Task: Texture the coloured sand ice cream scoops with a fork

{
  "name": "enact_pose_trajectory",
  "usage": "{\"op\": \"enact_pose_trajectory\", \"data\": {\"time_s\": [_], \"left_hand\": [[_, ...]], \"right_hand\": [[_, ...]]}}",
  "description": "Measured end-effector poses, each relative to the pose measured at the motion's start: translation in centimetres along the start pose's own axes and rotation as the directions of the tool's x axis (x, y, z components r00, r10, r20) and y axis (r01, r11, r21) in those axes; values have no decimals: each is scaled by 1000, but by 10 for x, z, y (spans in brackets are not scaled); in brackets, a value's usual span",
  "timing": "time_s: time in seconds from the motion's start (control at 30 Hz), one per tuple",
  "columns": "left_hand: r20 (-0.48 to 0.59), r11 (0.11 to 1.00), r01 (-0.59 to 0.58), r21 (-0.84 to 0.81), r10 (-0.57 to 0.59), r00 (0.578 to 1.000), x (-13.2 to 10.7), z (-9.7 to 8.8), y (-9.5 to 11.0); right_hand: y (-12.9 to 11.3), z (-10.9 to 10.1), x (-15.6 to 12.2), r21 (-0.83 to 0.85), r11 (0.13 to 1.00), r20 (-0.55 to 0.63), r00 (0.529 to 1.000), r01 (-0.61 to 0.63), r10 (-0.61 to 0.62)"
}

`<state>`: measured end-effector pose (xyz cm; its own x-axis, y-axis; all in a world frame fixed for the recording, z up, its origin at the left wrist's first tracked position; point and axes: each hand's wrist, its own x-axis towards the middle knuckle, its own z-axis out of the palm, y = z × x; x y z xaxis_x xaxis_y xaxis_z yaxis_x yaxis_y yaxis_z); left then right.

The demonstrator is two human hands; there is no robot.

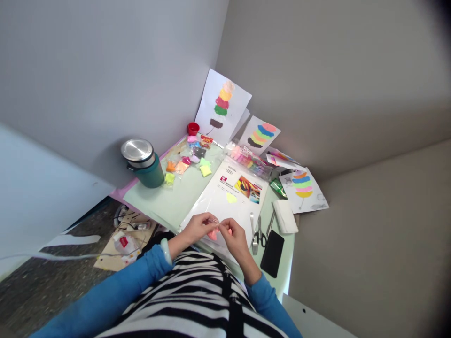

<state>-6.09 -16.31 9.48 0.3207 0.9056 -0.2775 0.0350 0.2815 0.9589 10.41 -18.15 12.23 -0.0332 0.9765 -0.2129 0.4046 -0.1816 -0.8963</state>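
Both hands meet over the front of the paper pack. Between the fingers is a small clear packet of coral-pink modelling clay (212, 235). My left hand (196, 227) pinches one side of its top edge, and my right hand (234, 237) pinches the other. The packet's lower part hangs below the fingertips, partly covered by the right hand. Under it lies a white paper pack in clear plastic (202, 206) with a printed label (248, 188). A flat yellow patch of clay (231, 198) sits on the pack, beyond the hands.
Small clay packets (181, 167) cluster at the table's left, beside a teal flask (150, 173) and red cup (193, 129). At right lie a fork (254, 246), scissors (260, 237), phone (272, 253) and white tissue (285, 216). Artwork sheets (225, 103) lean against the walls.
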Motion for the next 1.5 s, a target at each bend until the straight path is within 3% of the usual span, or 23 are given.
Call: {"op": "enact_pose_trajectory", "data": {"time_s": [0.13, 0.23, 0.33, 0.47, 0.53, 0.63, 0.67, 0.73, 0.8, 0.9, 1.0, 1.03, 1.1, 1.17, 1.23, 1.27, 1.37, 1.43, 1.5], "left_hand": [[-97, 984, -46, 170, 64, 993, -1, 2, 2], [-133, 968, -35, 247, 70, 989, -1, 2, 0], [-71, 941, -63, 333, 91, 993, -4, 1, -2], [67, 818, -215, 533, 213, 975, -9, 0, -2], [39, 814, -182, 552, 193, 980, -8, 0, -4], [-201, 932, 38, 361, 39, 979, 0, -6, -7], [-304, 963, 107, 248, -27, 952, 5, -11, -7], [-408, 978, 151, 143, -81, 909, 20, -26, -3], [-453, 984, 169, 54, -127, 882, 38, -46, 5], [-444, 972, 199, -124, -234, 865, 62, -73, 18], [-468, 922, 221, -317, -355, 809, 65, -77, 23], [-459, 908, 227, -352, -379, 803, 61, -70, 23], [-374, 879, 243, -410, -404, 834, 48, -46, 20], [-184, 825, 298, -480, -427, 885, 32, -15, 17], [162, 598, 406, -691, -419, 893, 19, 14, 17], [270, 493, 443, -749, -383, 883, 15, 24, 18], [348, 282, 436, -855, -312, 884, 14, 35, 27], [302, 222, 394, -892, -354, 885, 18, 30, 33], [201, 216, 313, -925, -420, 885, 22, 25, 34]], "right_hand": [[-1, 5, -1, -53, 998, -86, 996, -22, 17], [1, 4, -2, -48, 998, -81, 996, -33, 29], [3, 0, -3, -51, 998, -19, 999, -29, 28], [8, 1, -2, -114, 992, -8, 999, -46, 46], [11, 3, 0, -108, 991, -33, 997, -79, 76], [17, 5, 4, -3, 984, -84, 981, -175, 175], [19, 5, 5, 58, 971, -82, 969, -230, 235], [22, 3, 5, 189, 920, -21, 935, -343, 353], [23, 1, 4, 293, 865, 63, 911, -407, 408], [21, 2, 1, 373, 838, 147, 917, -398, 370], [17, 5, 1, 393, 841, 167, 928, -372, 332], [15, 7, 2, 401, 844, 148, 934, -356, 324], [13, 8, 5, 408, 861, 60, 950, -302, 305], [10, 8, 9, 314, 927, -80, 967, -204, 240], [7, 8, 12, 77, 996, -210, 976, -42, 58], [5, 9, 12, -74, 996, -232, 970, 53, -69], [0, 15, 7, -430, 851, -70, 929, 302, -365], [-4, 20, 0, -522, 734, 120, 890, 434, -441], [-6, 25, -5, -527, 647, 282, 831, 551, -479]]}}
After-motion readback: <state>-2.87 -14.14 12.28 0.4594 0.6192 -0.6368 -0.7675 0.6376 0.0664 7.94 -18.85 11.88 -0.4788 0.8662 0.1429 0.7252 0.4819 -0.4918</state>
